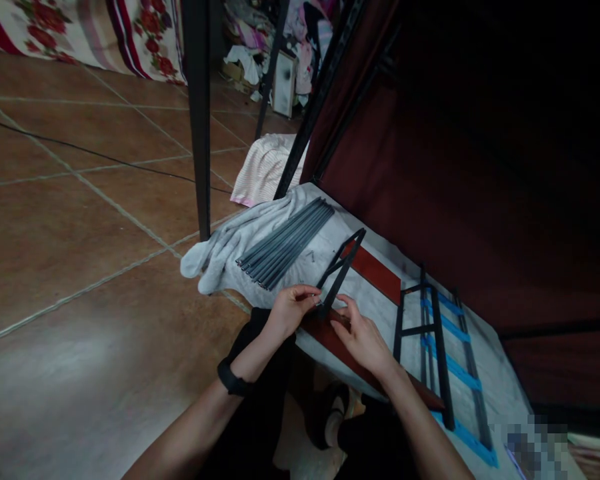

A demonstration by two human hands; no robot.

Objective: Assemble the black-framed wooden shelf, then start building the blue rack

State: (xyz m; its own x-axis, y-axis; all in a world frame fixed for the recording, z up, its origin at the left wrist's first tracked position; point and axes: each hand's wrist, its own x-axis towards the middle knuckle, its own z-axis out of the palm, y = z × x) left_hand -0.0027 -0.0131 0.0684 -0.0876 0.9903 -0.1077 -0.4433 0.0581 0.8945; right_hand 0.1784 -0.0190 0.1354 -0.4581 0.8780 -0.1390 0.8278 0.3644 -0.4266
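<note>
My left hand (291,308) pinches the near end of a black triangular metal bracket (341,265) that lies over a dark red board (376,272). My right hand (361,337) rests on the same board with its fingers curled at the bracket's near end; what its fingertips hold, if anything, is too small to make out. Both lie on a grey cloth (240,237) spread on the floor. A black band circles my left wrist (231,380).
A bundle of grey metal rods (285,243) lies on the cloth to the left. A black metal frame with blue tape (443,347) lies to the right. A black post (199,120) stands on the tiled floor (70,220). A dark red panel (455,200) rises behind.
</note>
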